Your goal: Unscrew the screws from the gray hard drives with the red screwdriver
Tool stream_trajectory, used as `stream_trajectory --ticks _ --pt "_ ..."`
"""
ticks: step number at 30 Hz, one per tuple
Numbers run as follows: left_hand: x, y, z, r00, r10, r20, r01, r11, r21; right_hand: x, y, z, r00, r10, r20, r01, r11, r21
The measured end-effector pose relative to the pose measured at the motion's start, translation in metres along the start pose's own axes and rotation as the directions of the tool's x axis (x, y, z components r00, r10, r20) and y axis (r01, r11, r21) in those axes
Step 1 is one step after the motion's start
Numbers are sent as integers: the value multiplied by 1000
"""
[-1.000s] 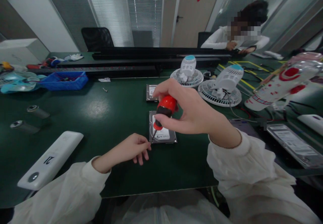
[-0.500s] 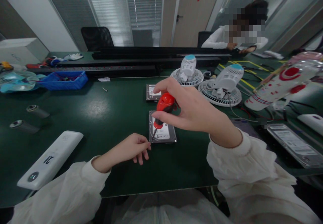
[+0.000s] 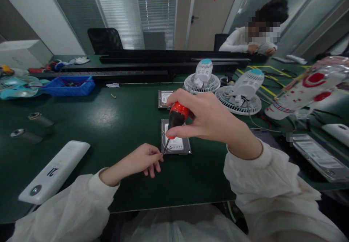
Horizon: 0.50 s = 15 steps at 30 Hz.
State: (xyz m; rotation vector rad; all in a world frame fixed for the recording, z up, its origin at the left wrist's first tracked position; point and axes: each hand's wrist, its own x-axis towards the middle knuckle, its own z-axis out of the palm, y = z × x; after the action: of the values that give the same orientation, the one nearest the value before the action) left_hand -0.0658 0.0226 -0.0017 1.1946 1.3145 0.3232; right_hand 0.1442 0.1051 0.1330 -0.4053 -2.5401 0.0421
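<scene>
My right hand [image 3: 207,118] is closed around the handle of a red and black screwdriver [image 3: 176,120]. Its shaft slants down to the near left corner of a hard drive [image 3: 177,143], which lies label up on the green table. At that same corner, the thumb and forefinger of my left hand [image 3: 147,158] pinch the drive's edge, and the other fingers hang loosely curled. The screw under the tip is too small to make out. Just beyond lies a second hard drive [image 3: 163,98], partly covered by my right hand.
Two white fans [image 3: 203,82] lie face down behind my right hand. At left are a white power bank [image 3: 56,173], metal cylinders [image 3: 40,120] and a blue tray [image 3: 69,86]. More drives [image 3: 321,154] and a patterned bottle [image 3: 297,92] are at right. A person [image 3: 253,34] works across the table.
The screwdriver handle has turned, its black side now facing me where red showed before. My right fingers have shifted slightly on it. My left hand stays put.
</scene>
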Motion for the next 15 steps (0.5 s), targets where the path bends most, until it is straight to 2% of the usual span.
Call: stream_trajectory --ticks 6,12,15 --pt "-1 1 0 1000 -3 0 3 1000 -22 -2 0 -2 995 -98 -2 97 984 148" --pt "1 -1 0 1000 1 3 -1 1000 -7 0 -1 0 998 -42 -54 43 999 16" --pt "1 -1 -1 1000 4 3 -4 1000 -9 -1 0 -1 999 -41 -34 44 997 65"
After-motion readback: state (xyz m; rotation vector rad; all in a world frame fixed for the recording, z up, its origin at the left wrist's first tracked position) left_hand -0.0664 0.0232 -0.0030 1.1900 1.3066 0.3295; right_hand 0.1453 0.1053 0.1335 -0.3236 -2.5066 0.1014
